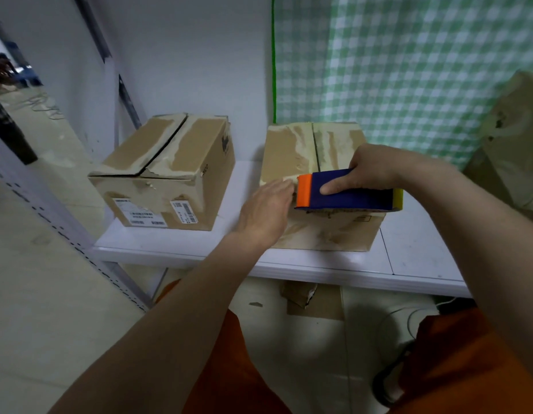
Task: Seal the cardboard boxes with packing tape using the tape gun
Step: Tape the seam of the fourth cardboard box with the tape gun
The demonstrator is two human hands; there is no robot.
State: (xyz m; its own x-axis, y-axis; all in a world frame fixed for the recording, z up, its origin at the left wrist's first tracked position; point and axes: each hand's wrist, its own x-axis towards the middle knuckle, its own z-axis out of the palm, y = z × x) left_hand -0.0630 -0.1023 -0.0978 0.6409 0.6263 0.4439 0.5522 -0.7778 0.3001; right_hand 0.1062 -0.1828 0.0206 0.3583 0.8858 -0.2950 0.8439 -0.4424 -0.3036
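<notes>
Two cardboard boxes stand on a white shelf. The left box has its top flaps slightly apart along a dark seam. My right hand grips a blue tape gun with an orange front end, held over the near top edge of the right box. My left hand reaches in with straight fingers. Its fingertips touch the box's near edge right beside the orange end. Whether tape is stuck to the box is hidden by the gun.
A green checked curtain hangs behind the right box. Another cardboard box stands at the far right. Cardboard scraps lie on the floor under the shelf, and a metal rack upright runs along the left.
</notes>
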